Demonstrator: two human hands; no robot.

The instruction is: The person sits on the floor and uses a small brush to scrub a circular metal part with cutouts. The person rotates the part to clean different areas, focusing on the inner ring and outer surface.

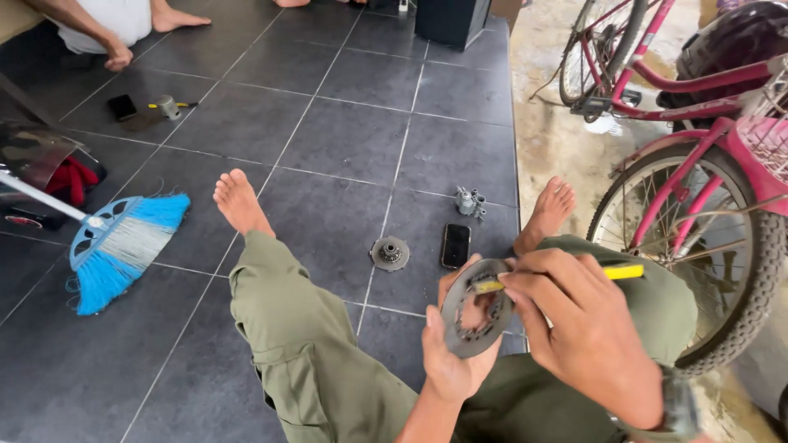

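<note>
My left hand (450, 353) holds a flat grey metal ring plate (474, 308) upright in front of my lap. My right hand (584, 332) grips a yellow-handled tool (620, 271), its tip resting on the upper rim of the plate. I sit on the floor with both legs stretched out in olive trousers. On the tiles between my feet lie a small round metal hub (390, 253), a black phone (455, 245) and a small grey metal part (469, 202).
A blue broom (123, 246) lies to my left. A pink bicycle (698, 156) stands close on my right. Another person (107, 25) sits at the far left, with a black phone (122, 107) and a yellow-handled tool (170, 106) on the tiles nearby.
</note>
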